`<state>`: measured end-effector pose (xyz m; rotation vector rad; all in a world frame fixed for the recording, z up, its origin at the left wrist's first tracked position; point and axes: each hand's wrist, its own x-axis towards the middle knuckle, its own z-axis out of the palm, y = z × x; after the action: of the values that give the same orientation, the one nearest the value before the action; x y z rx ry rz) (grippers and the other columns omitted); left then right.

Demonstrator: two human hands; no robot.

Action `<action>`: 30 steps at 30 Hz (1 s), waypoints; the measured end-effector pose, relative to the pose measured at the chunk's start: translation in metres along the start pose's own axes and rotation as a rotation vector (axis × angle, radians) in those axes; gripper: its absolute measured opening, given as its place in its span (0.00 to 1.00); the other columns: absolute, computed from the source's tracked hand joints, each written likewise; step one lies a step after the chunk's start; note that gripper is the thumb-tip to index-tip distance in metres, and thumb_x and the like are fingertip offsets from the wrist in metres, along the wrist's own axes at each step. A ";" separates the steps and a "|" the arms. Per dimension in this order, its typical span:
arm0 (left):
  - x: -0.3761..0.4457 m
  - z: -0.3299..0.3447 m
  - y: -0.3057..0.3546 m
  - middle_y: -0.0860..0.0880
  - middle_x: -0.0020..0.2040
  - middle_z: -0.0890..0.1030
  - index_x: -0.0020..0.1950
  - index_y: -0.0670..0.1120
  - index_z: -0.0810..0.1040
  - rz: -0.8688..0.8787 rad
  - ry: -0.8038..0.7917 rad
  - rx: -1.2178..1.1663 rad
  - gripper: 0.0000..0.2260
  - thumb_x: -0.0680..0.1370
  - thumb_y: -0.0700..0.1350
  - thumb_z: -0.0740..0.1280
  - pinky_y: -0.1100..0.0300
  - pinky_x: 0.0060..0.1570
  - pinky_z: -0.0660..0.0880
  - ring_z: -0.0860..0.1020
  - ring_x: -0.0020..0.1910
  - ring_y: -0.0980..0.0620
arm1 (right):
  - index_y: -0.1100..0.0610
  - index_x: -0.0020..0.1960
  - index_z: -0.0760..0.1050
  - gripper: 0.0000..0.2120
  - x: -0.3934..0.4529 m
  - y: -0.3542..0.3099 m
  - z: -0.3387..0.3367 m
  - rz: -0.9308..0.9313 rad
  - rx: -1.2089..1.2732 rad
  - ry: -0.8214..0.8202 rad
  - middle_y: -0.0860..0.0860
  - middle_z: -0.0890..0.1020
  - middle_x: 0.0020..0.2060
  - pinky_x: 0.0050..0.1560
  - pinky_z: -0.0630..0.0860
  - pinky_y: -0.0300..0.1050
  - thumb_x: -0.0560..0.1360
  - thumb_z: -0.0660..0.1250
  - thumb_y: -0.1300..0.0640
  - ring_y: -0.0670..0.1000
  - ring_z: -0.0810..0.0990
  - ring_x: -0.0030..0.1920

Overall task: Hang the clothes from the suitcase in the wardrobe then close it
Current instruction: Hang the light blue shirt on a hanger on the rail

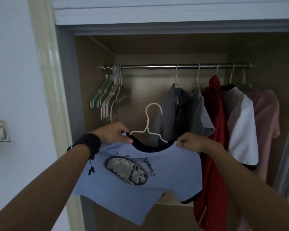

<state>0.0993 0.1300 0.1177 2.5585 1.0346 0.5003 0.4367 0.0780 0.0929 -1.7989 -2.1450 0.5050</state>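
Two hands hold a light-blue navy-collared graphic t-shirt (137,174) on a white wire hanger (150,125) before the open wardrobe: left hand (113,133) pinches the left shoulder, right hand (190,141) pinches the right. Behind, chrome rail (157,66) carries bunched empty plastic hangers (108,97) left; grey, red, white, pink garments (213,124) right.

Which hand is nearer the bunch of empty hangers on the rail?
Left. The left hand grips the blue shirt's collar just below the empty hangers; the right hand is farther right.
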 end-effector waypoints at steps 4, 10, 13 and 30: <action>-0.016 -0.016 0.011 0.58 0.28 0.76 0.47 0.43 0.84 -0.082 -0.126 0.058 0.14 0.79 0.52 0.66 0.66 0.32 0.66 0.68 0.27 0.60 | 0.64 0.41 0.76 0.17 0.017 -0.007 0.013 0.010 -0.064 0.057 0.57 0.80 0.40 0.41 0.72 0.44 0.80 0.61 0.52 0.52 0.78 0.41; -0.053 -0.023 -0.009 0.49 0.49 0.85 0.54 0.47 0.83 -0.188 -0.196 0.041 0.15 0.81 0.55 0.63 0.56 0.49 0.78 0.83 0.46 0.51 | 0.55 0.32 0.70 0.20 0.020 -0.033 0.019 -0.154 0.111 0.223 0.50 0.76 0.31 0.38 0.69 0.40 0.81 0.60 0.50 0.50 0.77 0.37; -0.067 -0.021 -0.024 0.45 0.52 0.85 0.56 0.45 0.83 -0.163 0.010 -0.146 0.16 0.81 0.55 0.62 0.49 0.53 0.78 0.82 0.51 0.41 | 0.54 0.35 0.76 0.21 0.012 -0.057 0.020 -0.226 0.106 0.068 0.46 0.76 0.30 0.35 0.69 0.37 0.77 0.63 0.39 0.42 0.75 0.32; -0.059 -0.004 -0.033 0.55 0.39 0.82 0.45 0.49 0.79 -0.084 0.201 0.166 0.02 0.76 0.43 0.70 0.62 0.41 0.73 0.78 0.38 0.63 | 0.60 0.30 0.68 0.21 -0.017 -0.039 -0.024 -0.218 -0.006 0.393 0.53 0.69 0.26 0.35 0.65 0.45 0.78 0.65 0.52 0.48 0.68 0.28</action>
<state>0.0380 0.1111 0.0950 2.6354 1.2969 0.6861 0.4164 0.0567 0.1316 -1.4913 -2.0276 0.0817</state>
